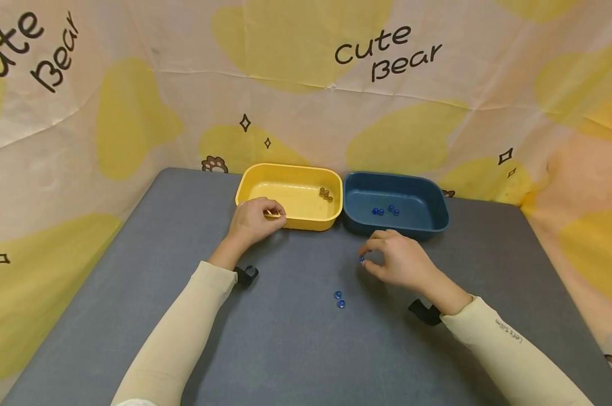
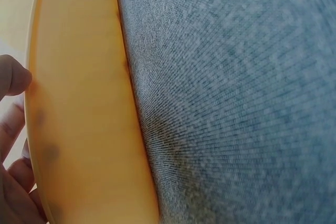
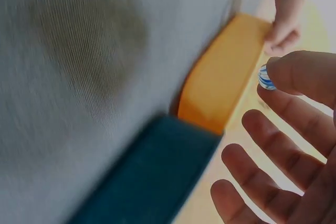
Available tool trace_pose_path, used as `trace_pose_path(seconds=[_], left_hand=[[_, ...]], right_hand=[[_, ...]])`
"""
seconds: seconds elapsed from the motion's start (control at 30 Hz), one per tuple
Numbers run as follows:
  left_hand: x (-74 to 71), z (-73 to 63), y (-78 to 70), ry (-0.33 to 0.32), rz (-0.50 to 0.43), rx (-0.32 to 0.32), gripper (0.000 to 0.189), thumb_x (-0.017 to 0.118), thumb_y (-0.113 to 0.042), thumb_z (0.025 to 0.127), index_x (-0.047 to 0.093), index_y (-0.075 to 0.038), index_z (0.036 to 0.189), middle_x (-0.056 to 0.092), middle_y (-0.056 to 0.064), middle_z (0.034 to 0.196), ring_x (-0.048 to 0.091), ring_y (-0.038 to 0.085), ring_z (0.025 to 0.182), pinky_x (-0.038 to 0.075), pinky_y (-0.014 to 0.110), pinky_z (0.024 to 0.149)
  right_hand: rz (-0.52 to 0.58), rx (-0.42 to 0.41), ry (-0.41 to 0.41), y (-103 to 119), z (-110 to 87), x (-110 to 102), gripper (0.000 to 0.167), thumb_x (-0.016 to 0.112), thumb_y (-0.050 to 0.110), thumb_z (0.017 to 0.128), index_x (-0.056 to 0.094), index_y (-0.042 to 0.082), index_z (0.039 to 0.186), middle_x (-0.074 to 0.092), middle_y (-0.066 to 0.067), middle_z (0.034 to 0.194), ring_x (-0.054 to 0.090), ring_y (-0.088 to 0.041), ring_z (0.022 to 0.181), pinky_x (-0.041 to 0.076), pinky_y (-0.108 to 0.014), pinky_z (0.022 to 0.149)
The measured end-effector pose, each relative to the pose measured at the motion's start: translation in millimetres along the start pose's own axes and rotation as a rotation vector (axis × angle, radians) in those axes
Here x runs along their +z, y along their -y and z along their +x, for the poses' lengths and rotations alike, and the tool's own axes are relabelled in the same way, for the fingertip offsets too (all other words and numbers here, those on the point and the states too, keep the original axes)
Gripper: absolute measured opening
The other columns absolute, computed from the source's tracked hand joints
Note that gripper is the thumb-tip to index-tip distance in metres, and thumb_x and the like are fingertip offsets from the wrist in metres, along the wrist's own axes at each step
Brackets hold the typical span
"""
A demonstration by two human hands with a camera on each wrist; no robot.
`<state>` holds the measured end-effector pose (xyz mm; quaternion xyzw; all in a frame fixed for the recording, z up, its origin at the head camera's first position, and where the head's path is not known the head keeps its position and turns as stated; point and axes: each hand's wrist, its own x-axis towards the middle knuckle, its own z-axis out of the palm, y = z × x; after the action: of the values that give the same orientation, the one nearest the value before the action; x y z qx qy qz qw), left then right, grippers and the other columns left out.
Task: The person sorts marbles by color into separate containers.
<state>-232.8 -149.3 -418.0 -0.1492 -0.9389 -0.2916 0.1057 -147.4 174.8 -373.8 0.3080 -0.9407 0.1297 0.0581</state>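
Observation:
My right hand (image 1: 399,259) pinches a glass marble (image 3: 266,77) with blue swirls between thumb and forefinger, above the table in front of the blue bin (image 1: 438,223). Its other fingers (image 3: 270,132) are spread apart. My left hand (image 1: 255,220) is at the front rim of the yellow bin (image 1: 306,224), with the thumb at the rim and the fingers inside the wall. Several amber marbles (image 1: 326,195) lie in the yellow bin's right side. The blue bin holds several blue marbles (image 1: 381,212). Two more blue marbles (image 1: 339,299) lie on the table between my forearms.
Both bins stand side by side at the back of the grey cloth-covered table (image 1: 285,349). Behind them hangs a printed curtain (image 1: 306,84) with yellow patches. Black straps (image 1: 425,312) are at both wrists.

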Motion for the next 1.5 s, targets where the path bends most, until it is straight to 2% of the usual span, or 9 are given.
trace_pose_path(seconds=[0.37,0.67,1.0,1.27,1.5], left_hand=[[0.4,0.1,0.4,-0.005,-0.003,-0.001,0.008,0.066,-0.032,0.079,0.071,-0.025,0.078,0.066,-0.006,0.081,0.059,0.011,0.076,0.046,0.031,0.072],[-2.6,-2.0,1.6,-0.009,0.010,-0.007,0.008,0.066,-0.032,0.079,0.070,-0.025,0.078,0.066,-0.007,0.082,0.059,0.011,0.077,0.045,0.031,0.073],[-0.7,-0.4,-0.7,0.015,0.002,-0.006,0.010,0.065,-0.033,0.080,0.071,-0.025,0.079,0.066,-0.006,0.084,0.059,0.011,0.079,0.046,0.031,0.074],[-2.7,0.1,-2.3,0.023,0.008,-0.015,0.009,0.066,-0.032,0.080,0.071,-0.025,0.079,0.066,-0.006,0.084,0.060,0.012,0.079,0.046,0.031,0.074],[-2.3,-0.3,-1.8,0.030,0.012,-0.019,0.009,0.066,-0.033,0.080,0.071,-0.026,0.080,0.066,-0.006,0.084,0.059,0.012,0.079,0.046,0.031,0.075]], right_hand=[[-0.021,0.029,-0.037,-23.4,14.2,-27.8,0.014,0.076,0.022,0.079,0.074,0.019,0.092,0.067,0.003,0.091,0.060,-0.017,0.077,0.047,-0.030,0.060],[-0.111,0.056,-0.026,-46.4,27.8,-34.4,0.012,0.073,0.022,0.082,0.073,0.019,0.093,0.065,0.001,0.090,0.059,-0.018,0.077,0.046,-0.030,0.054],[-0.127,0.146,0.089,-81.4,41.2,-33.6,0.017,0.070,0.022,0.085,0.073,0.016,0.100,0.063,-0.005,0.089,0.059,-0.019,0.077,0.049,-0.037,0.061],[-0.106,0.204,0.179,-101.3,53.8,-29.9,0.022,0.067,0.025,0.087,0.073,0.014,0.105,0.062,-0.004,0.086,0.054,-0.017,0.069,0.044,-0.034,0.058],[-0.075,0.251,0.256,-119.6,62.6,-17.0,0.023,0.067,0.024,0.088,0.072,0.014,0.107,0.060,-0.004,0.081,0.050,-0.017,0.064,0.039,-0.032,0.055]])
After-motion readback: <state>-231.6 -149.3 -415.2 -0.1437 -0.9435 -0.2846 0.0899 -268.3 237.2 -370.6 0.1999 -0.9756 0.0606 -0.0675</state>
